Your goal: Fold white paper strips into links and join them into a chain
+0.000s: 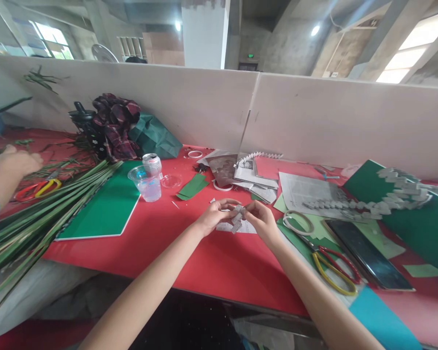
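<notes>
Between my two hands is a small piece of folded printed paper (pixel 236 224), with short strips that cross one another. My left hand (pixel 216 216) pinches it from the left. From the right, the fingertips of my right hand (pixel 260 219) close on its other side. Below them a printed paper sheet (pixel 248 227) lies on the red tabletop (pixel 190 262). To the right of my right hand are scissors (pixel 332 265) with one red and one yellow handle, a roll of tape (pixel 298 222) and a dark phone (pixel 368 255).
A folded paper chain (pixel 383 206) curves at the right over printed sheets. A plastic cup (pixel 149 188) and a can (pixel 152 164) stand at left, beside a green folder (pixel 102 214) and long green leaves (pixel 54 209). Another person's hand (pixel 16 161) works at far left near orange-yellow scissors (pixel 38 189).
</notes>
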### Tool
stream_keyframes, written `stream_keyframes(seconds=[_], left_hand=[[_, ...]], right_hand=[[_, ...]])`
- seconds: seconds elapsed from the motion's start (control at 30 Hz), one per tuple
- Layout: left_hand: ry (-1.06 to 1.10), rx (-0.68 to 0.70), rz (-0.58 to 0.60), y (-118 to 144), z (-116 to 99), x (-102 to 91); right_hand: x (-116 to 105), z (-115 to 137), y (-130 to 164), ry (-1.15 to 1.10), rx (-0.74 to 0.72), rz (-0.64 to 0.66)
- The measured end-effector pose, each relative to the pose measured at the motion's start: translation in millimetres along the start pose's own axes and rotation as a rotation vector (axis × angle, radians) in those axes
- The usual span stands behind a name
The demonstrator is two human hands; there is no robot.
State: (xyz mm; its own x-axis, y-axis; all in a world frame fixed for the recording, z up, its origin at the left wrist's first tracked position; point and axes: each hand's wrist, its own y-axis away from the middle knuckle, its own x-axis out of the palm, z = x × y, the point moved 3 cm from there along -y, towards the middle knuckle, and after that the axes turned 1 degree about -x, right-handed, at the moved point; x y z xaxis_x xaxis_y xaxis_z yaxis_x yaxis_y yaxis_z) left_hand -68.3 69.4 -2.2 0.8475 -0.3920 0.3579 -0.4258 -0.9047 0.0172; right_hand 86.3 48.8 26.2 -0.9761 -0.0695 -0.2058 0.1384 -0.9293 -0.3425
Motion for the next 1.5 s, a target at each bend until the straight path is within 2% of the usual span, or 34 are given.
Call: stream_keyframes(seconds=[0.47, 1.1, 1.5], left_hand=[[0.138, -0.09, 0.028, -4.6, 11.3, -6.6], [0.086, -0.049, 0.017, -4.1, 9.5, -4.6], [-0.389, 0.332, -0.161, 5.0, -7.8, 11.6]], right_hand=[[0.0, -0.3, -0.1, 0.078, -0.021, 0.004], [0.3, 3.0, 3.0, 0.066, -0.007, -0.013], [-1.3, -4.1, 1.9, 0.155, 0.005, -0.021]])
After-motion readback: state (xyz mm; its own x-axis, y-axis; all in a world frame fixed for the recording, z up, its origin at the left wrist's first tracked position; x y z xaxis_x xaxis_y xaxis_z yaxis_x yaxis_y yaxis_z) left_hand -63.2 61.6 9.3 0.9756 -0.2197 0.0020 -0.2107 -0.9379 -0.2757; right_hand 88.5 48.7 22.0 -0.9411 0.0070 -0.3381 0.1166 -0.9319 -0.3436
